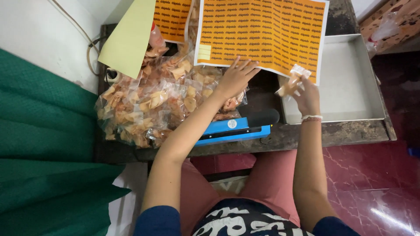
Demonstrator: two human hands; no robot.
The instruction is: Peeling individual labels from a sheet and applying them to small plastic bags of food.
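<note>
My left hand lies flat with fingers spread on the lower edge of an orange sticker sheet, above a heap of small clear chip packets. My right hand holds one small clear packet of chips up over the left rim of a grey metal tray. A white bead bracelet sits on that wrist. A blue heat sealer with a black handle lies on the dark table between my forearms.
A second orange sheet and a pale yellow backing sheet hang at the back left. Green cloth fills the left side. Cables run along the white wall. Red marbled floor lies at the right.
</note>
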